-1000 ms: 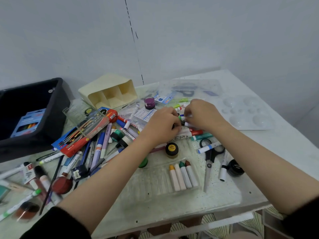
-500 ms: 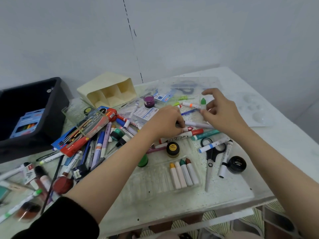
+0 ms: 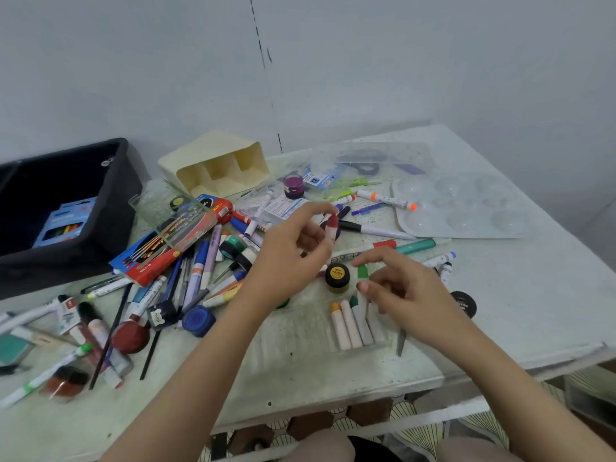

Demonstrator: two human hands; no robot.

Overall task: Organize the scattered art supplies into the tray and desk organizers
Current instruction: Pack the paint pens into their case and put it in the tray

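The green-capped tube point(image 3: 362, 272) is pinched between thumb and forefinger of the right hand point(image 3: 411, 296). It is held upright just above the row of tubes point(image 3: 350, 325) lying side by side in the clear ridged tray point(image 3: 290, 341), I'd guess so it can drop into the next groove. The left hand point(image 3: 290, 261) holds a red-capped tube point(image 3: 332, 225) at its fingertips, raised over the pile, likely next in line; whether it is a tube or a fat crayon I can't quite tell from here. A yellow-lidded paint jar point(image 3: 337, 276) stands between the 2 hands, at the tray's far edge. Further out, markers and pens litter the desk point(image 3: 533, 295). The cream organizer point(image 3: 216, 165) lies tipped on its side, its 3 compartments facing us, and the black bin point(image 3: 83, 258) sits at the far left
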